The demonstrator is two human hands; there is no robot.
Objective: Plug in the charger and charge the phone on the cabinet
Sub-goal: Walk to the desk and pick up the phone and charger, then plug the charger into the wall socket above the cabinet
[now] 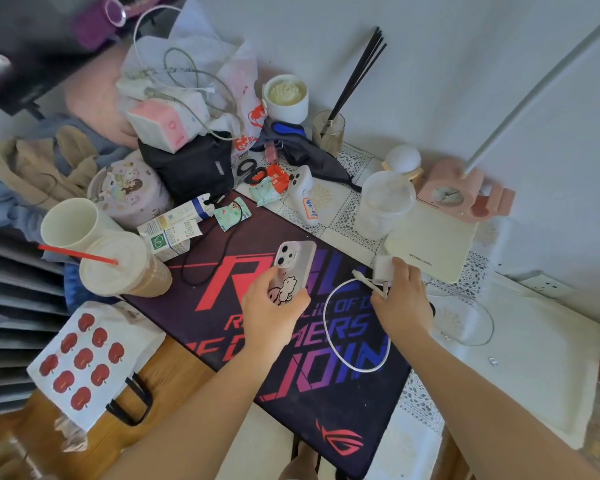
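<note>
My left hand [272,308] grips a phone [293,263] in a pale case with a cartoon print, camera side up, above the dark mouse mat [291,375]. My right hand [400,299] holds a white charger block [383,268] together with part of its white cable [329,336]. The cable hangs in a loop over the mat, and its free plug end [357,274] points left toward the phone without touching it. A white wall socket [546,285] sits low on the wall at the right.
The cabinet top is crowded: an iced drink with a red straw [125,268], a cream cup [71,223], cartons, a black bag [191,166], scissors, a candle, a reed diffuser [329,131], a clear plastic cup [385,202], a cream box [430,242], a pink clock [459,192].
</note>
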